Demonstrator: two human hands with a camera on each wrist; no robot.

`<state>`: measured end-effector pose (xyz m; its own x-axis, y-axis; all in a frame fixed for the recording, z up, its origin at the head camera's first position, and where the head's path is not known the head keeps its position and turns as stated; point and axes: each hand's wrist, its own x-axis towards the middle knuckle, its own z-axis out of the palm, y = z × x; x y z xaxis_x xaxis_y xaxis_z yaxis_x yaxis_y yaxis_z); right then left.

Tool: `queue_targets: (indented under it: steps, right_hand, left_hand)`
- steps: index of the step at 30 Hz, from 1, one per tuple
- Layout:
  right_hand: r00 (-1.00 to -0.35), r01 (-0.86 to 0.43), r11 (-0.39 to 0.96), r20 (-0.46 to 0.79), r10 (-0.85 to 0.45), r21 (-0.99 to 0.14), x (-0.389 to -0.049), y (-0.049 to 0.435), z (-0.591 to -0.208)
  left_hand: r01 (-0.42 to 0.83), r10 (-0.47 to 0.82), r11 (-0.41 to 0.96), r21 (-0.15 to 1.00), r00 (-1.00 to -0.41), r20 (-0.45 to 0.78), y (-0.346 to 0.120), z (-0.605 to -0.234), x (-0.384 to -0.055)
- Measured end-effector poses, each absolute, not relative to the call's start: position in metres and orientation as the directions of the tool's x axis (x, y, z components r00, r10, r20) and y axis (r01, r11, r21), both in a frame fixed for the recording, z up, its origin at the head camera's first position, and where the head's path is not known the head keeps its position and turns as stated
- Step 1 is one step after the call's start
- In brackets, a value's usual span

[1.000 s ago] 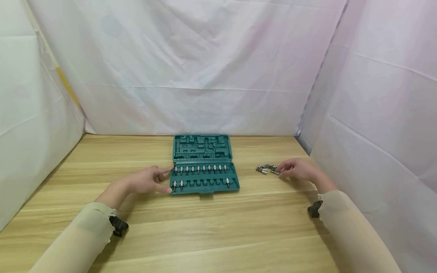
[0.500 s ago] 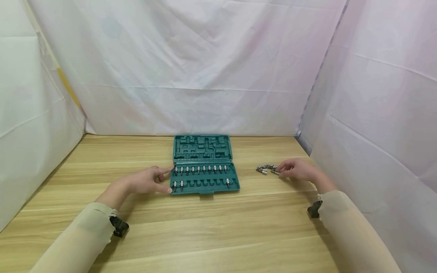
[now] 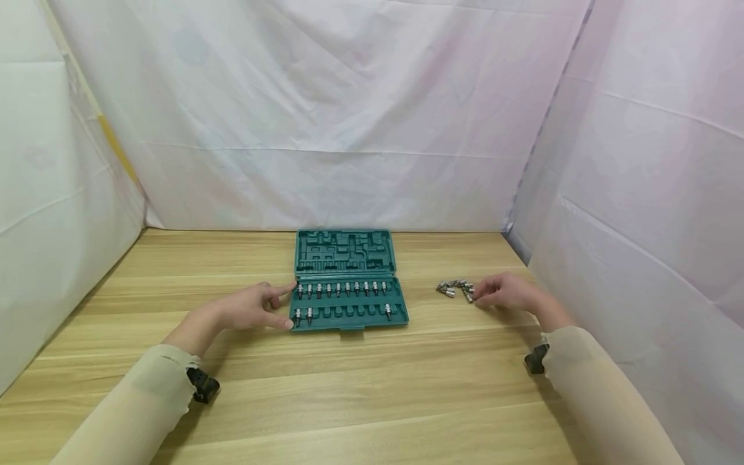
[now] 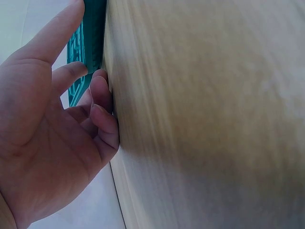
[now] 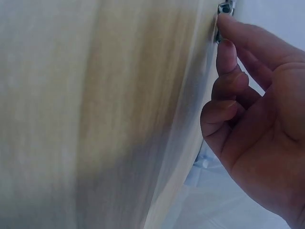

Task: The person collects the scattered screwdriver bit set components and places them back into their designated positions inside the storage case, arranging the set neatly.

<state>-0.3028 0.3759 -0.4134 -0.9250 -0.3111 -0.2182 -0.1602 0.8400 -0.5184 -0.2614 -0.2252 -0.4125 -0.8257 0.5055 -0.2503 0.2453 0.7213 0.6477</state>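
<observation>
Case (image 3: 349,301): green rectangular plastic, lying unfolded beside the left hand (image 3: 256,306).
Left hand: thumb and forefinger spread against its edge, grasping nothing.
Right hand (image 3: 506,292): fingertips at a silver, dark-tipped metal bit (image 3: 468,296); whether pinched, cannot tell.
Risk: a fingertip nudge could roll neighbouring loose bits (image 3: 450,292).
</observation>
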Motion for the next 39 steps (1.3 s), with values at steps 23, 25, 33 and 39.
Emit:
queue_targets:
  steps: [23, 25, 33, 39]
  right_hand:
    - [-0.884, -0.278, 0.812, -0.194, -0.425, -0.513, -0.306, 0.354, -0.409]
    - [-0.880, -0.281, 0.811, -0.199, -0.431, -0.513, -0.306, 0.353, -0.408]
    - [-0.862, -0.295, 0.814, -0.229, -0.453, -0.501, -0.305, 0.347, -0.406]
    - [-0.861, -0.274, 0.811, -0.244, -0.446, -0.517, -0.302, 0.341, -0.406]
  left_hand:
    - [0.231, 0.505, 0.720, 0.654, -0.821, -0.265, -0.226, -0.415, -0.262]
    - [0.228, 0.504, 0.718, 0.657, -0.822, -0.266, -0.226, -0.415, -0.262]
    - [0.227, 0.502, 0.717, 0.659, -0.824, -0.263, -0.226, -0.414, -0.261]
    - [0.227, 0.501, 0.719, 0.656, -0.825, -0.263, -0.226, -0.413, -0.261]
